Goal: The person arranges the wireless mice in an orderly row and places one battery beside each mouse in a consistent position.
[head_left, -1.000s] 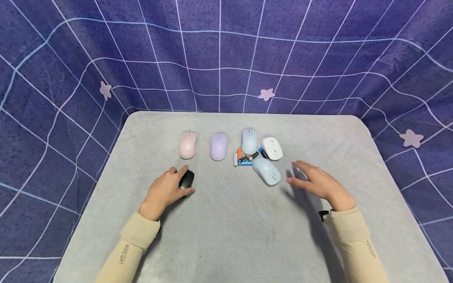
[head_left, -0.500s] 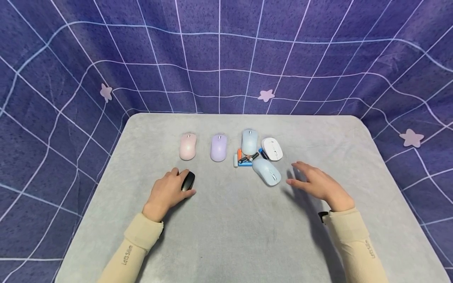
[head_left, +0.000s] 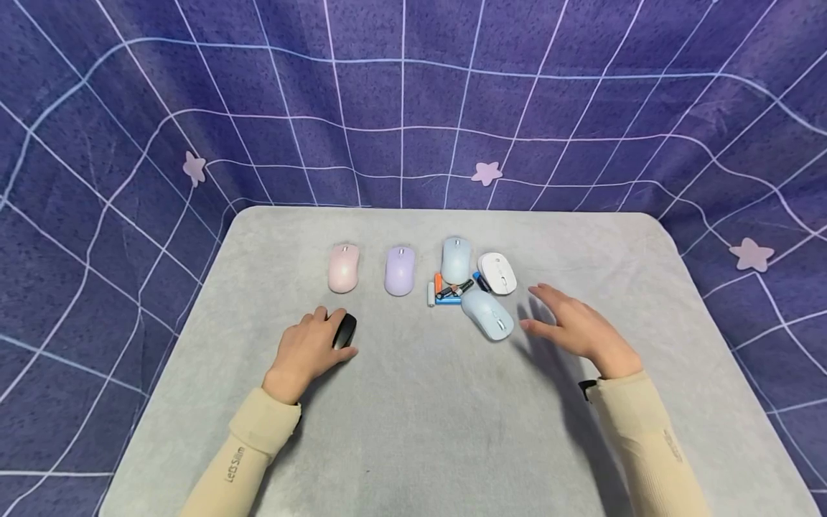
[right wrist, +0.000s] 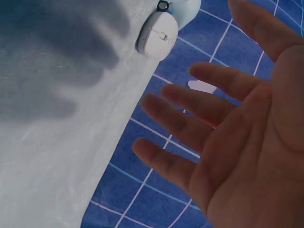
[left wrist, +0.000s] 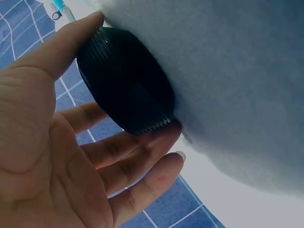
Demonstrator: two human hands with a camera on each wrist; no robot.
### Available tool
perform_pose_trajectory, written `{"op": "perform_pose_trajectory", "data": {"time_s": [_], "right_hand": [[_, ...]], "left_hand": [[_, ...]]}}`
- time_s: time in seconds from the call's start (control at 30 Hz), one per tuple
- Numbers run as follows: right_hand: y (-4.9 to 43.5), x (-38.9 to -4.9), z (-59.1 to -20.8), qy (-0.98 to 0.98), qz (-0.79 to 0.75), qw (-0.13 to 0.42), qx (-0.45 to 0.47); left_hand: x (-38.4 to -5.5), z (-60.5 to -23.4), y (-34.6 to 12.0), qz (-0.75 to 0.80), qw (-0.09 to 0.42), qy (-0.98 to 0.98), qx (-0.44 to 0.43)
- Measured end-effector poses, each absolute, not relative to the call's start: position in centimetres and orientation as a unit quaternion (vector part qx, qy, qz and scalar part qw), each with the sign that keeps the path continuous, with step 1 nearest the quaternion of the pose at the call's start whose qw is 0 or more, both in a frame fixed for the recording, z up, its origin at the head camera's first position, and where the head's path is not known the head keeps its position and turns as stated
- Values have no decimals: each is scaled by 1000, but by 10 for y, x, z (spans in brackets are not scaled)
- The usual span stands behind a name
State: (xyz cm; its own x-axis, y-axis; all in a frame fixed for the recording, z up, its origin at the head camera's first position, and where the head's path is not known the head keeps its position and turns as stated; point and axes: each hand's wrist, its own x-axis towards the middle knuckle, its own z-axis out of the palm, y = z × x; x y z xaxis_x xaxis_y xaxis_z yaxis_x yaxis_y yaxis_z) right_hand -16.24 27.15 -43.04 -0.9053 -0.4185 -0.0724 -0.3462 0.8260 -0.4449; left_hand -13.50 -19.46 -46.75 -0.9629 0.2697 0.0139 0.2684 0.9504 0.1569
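A black computer mouse [head_left: 345,332] lies on the grey table at the left, and my left hand [head_left: 305,353] grips it by its sides. In the left wrist view the thumb is at one end of the black mouse [left wrist: 126,80] and the fingertips at the other. My right hand [head_left: 581,327] hovers over the table with loosely spread fingers and holds nothing; its shadow falls below it. Nearest to it are a light blue mouse [head_left: 488,315], turned at a slant, and a white mouse [head_left: 497,273], which also shows in the right wrist view.
Further back stand a pink mouse [head_left: 344,268], a purple mouse [head_left: 400,271] and a second light blue mouse [head_left: 456,260]. Several small batteries [head_left: 449,301] lie clustered between the blue mice. A purple-blue curtain with grid lines [head_left: 400,93] surrounds the table's back and sides.
My left hand has shifted slightly right and closed further around the black mouse, its index finger drawn in. My right hand has moved a little up and left.
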Motion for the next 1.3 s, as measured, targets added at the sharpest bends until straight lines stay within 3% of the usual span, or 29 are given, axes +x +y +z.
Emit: {"op": "perform_pose_trajectory", "data": {"time_s": [0.3,0.53,0.9,1.1,1.3], "right_hand": [[264,-172,-433,946,-225,89,-217],[262,-177,-441,943,-239,90,-214],[264,-174,-440,942,-249,84,-207],[266,-175,-439,943,-250,80,-205],[270,-175,-437,944,-249,79,-199]], "left_hand": [[-142,-457,-178,55,-4,989,139],[-165,-439,-131,69,-51,962,258],[-198,-446,-54,77,-10,879,470],[-213,-458,-22,43,48,866,495],[-222,-464,-5,7,74,857,510]]}}
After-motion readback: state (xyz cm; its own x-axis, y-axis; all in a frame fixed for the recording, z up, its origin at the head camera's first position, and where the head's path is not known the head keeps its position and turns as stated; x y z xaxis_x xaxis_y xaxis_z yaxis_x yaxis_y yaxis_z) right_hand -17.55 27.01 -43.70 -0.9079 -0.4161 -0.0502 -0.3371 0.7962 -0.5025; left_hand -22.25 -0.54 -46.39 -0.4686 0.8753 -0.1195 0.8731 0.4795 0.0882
